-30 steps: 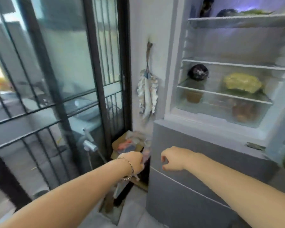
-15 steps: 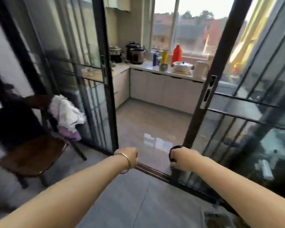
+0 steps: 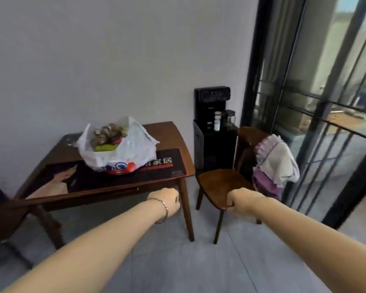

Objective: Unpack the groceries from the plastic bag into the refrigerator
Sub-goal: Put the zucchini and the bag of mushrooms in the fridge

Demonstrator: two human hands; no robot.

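Plastic bag (image 3: 123, 153) sits upright on the table (image 3: 178, 140), mouth open upward.

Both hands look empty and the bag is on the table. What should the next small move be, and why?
Probably step closer and reach the left hand into the open plastic bag on the table. Both it and the right hand are loosely curled with nothing in them, well short of the bag, which is full: mushrooms and something green show at its mouth.

A single head-worn wide-angle view is aimed forward and down. A table (image 3: 178, 142) is seen left of centre at middling range, with forearms entering from the lower corners.
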